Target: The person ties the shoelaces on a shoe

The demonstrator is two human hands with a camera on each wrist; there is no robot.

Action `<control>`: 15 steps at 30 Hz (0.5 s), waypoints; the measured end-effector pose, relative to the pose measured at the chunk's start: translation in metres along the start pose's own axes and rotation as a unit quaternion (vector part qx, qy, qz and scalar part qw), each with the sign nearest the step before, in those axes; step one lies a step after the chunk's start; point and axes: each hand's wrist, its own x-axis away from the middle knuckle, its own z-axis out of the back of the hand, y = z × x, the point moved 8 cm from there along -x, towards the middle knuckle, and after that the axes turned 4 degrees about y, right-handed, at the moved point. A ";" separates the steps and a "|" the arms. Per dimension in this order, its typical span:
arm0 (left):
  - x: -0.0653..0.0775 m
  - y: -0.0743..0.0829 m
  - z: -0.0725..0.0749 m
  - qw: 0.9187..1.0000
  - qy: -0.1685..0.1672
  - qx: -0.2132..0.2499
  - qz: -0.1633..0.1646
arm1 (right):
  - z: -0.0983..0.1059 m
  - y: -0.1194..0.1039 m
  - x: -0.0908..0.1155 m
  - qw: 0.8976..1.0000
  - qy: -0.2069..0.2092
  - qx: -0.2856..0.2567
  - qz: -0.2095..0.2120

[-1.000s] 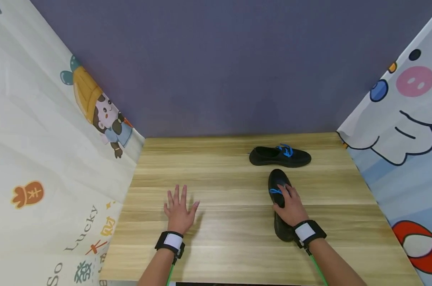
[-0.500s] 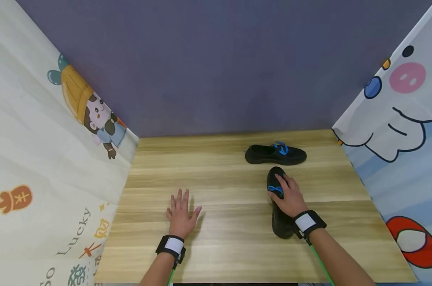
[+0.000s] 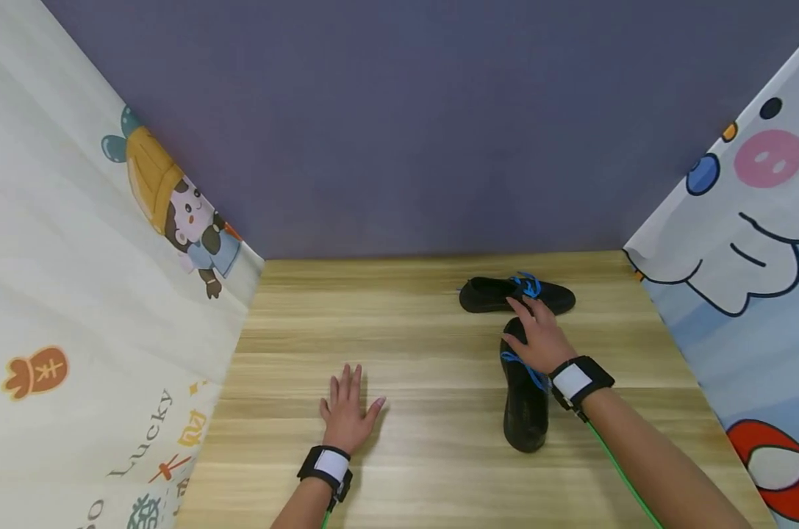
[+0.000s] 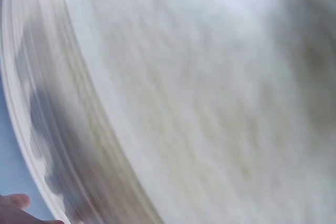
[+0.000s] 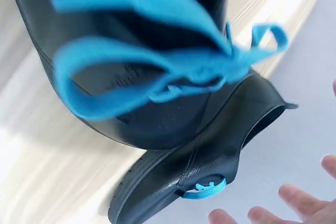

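Note:
Two black shoes with blue laces are on the wooden table. The near shoe (image 3: 526,419) lies lengthwise, its toe pointing away, its laces tied in a bow (image 5: 199,66). Behind its toe, the far shoe (image 3: 484,295) lies crosswise with its toe to the right. My right hand (image 3: 541,338) reaches over the near shoe's front part, fingers loosely spread toward the far shoe. In the right wrist view its fingers (image 5: 299,200) look apart from both shoes. My left hand (image 3: 349,419) is spread palm down at the table's left; whether it touches the wood I cannot tell.
The wooden table (image 3: 373,316) ends at a dark grey-blue wall (image 3: 425,147) behind. Printed cloths hang at both sides, a white one (image 3: 62,279) left and one with a pig figure (image 3: 769,308) right. Each wrist wears a black strap with a green cord.
My right hand has come off the near shoe and moved forward, toward the far shoe. The left hand stays spread, shifted slightly right and nearer in the view. Both shoes lie as before.

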 end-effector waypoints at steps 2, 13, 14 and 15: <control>-0.002 0.000 0.001 1.000 0.003 -0.001 0.000 | -0.001 -0.001 -0.012 1.000 0.007 0.011 0.001; -0.004 0.014 -0.004 1.000 -0.009 0.018 0.001 | -0.031 -0.013 -0.066 0.997 -0.038 0.060 -0.024; -0.004 0.014 -0.005 1.000 -0.011 0.016 0.002 | -0.034 -0.014 -0.070 0.997 -0.043 0.064 -0.026; -0.005 0.015 -0.005 1.000 -0.014 0.015 0.003 | -0.036 -0.015 -0.074 0.996 -0.048 0.070 -0.028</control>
